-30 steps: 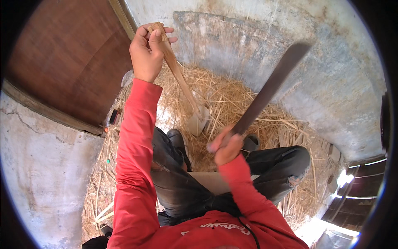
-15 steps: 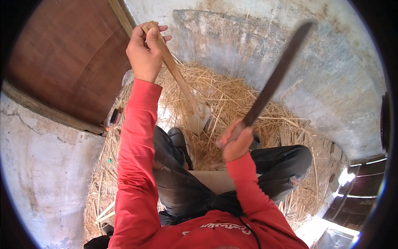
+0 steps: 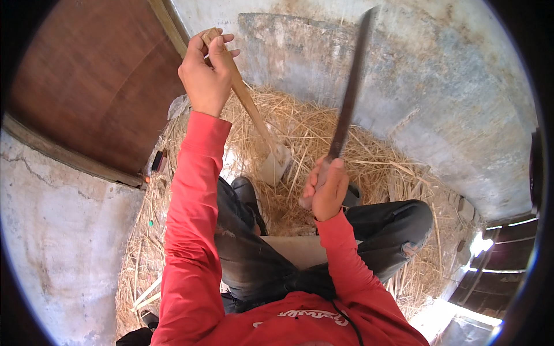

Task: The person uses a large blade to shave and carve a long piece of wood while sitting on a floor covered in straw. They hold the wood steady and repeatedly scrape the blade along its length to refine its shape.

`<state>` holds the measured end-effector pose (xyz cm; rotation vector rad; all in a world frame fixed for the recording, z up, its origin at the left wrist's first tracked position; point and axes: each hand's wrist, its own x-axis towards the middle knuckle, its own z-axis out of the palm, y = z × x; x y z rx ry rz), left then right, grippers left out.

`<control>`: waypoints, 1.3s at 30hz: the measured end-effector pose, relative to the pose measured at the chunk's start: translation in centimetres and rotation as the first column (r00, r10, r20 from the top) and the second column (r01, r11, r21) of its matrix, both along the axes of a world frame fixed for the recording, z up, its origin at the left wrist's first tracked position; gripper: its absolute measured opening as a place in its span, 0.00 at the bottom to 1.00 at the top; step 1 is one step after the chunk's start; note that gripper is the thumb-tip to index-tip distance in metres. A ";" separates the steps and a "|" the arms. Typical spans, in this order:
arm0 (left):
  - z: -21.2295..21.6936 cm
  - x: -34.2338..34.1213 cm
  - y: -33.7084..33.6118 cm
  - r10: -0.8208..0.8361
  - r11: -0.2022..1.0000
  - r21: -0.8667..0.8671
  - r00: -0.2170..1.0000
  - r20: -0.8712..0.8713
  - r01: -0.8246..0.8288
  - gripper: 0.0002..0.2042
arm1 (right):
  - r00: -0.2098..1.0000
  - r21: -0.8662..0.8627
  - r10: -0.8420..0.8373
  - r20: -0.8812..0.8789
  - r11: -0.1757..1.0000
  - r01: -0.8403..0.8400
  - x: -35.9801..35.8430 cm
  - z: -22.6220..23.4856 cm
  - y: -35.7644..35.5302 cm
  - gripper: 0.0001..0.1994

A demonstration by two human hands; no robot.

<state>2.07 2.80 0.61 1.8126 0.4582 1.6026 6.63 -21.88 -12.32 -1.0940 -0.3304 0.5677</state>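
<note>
Your left hand (image 3: 205,78) is closed around the upper end of a long wooden stick (image 3: 249,104), held up and away from you; the stick slants down to the right, and its lower, paler, flattened end rests in the straw (image 3: 369,161) just ahead of your legs. Your right hand (image 3: 328,190) is wrapped tight around the handle of a long-bladed knife (image 3: 349,98) — the dark blade stands nearly upright, tipped a little to the right, well clear of the stick with open space between the two. You are seated, knees apart, in dark trousers (image 3: 248,254) and a red long-sleeved top (image 3: 190,230), with a dark shoe (image 3: 245,190) showing near the stick's lower end. A pale flat board (image 3: 297,251) lies across your lap. The straw is heaped over the floor in front of you and trails along your left side. Behind it rises a rough grey concrete wall (image 3: 438,86) — and to your upper left, a brown wooden door (image 3: 92,86) set in its frame.
</note>
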 end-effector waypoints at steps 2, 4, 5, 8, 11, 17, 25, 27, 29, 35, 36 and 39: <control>0.0 0.3 -0.3 -0.022 1.000 -0.008 0.999 -0.028 0.021 0.11 | 0.966 0.082 -0.036 0.256 0.997 0.016 -0.9 -3.1 -0.1 0.25; 0.0 0.9 -0.6 -0.039 0.999 -0.004 0.998 -0.048 0.039 0.11 | 0.947 -0.040 -0.025 0.322 0.998 0.040 -3.6 -9.6 -0.8 0.26; 0.1 0.9 -0.7 0.013 0.999 0.038 0.996 -0.093 -0.010 0.11 | 0.969 -0.269 0.071 0.237 0.963 -0.005 -5.1 -15.0 -1.7 0.26; 0.2 0.7 -1.2 0.078 0.994 0.084 0.986 -0.148 -0.066 0.11 | 0.970 -0.677 0.178 -0.168 0.694 -0.245 -6.5 -23.1 -3.5 0.26; 0.4 0.3 -1.2 -0.032 0.999 0.030 0.993 -0.116 0.036 0.12 | 0.898 -0.541 0.009 -0.439 0.796 -0.272 -5.4 -19.4 -4.0 0.26; 0.3 0.9 -0.3 -0.285 0.958 -0.028 0.952 -0.112 0.284 0.14 | 0.998 -0.017 0.063 0.027 0.998 -0.063 0.5 -3.0 -0.1 0.24; 0.9 1.0 -0.8 -0.381 0.924 -0.078 0.914 -0.139 0.373 0.15 | 0.843 -0.535 0.111 -0.526 0.727 -0.430 -5.0 -20.5 -4.5 0.24; 0.9 0.5 -0.5 -0.424 0.905 -0.087 0.897 -0.124 0.416 0.15 | 0.780 -0.526 -0.078 -0.620 0.779 -0.340 -4.8 -24.2 -4.8 0.25; 0.4 -0.3 -0.1 -0.461 0.886 -0.121 0.880 -0.112 0.448 0.16 | 0.853 -0.491 0.041 -0.520 0.803 -0.338 -2.8 -17.1 -3.9 0.25; -1.9 0.8 2.0 -0.450 0.841 -0.239 0.873 0.190 0.485 0.20 | 0.996 -0.087 0.087 0.030 0.993 -0.084 1.1 -2.3 0.4 0.24; -2.3 1.0 2.4 -0.440 0.830 -0.235 0.853 0.280 0.505 0.21 | 0.994 -0.086 0.081 0.075 0.994 -0.074 0.1 -3.2 0.4 0.23; -2.0 2.5 1.9 -0.384 0.836 -0.266 0.859 0.339 0.479 0.22 | 0.982 -0.240 0.135 0.135 0.966 -0.099 -4.6 -10.5 -1.3 0.22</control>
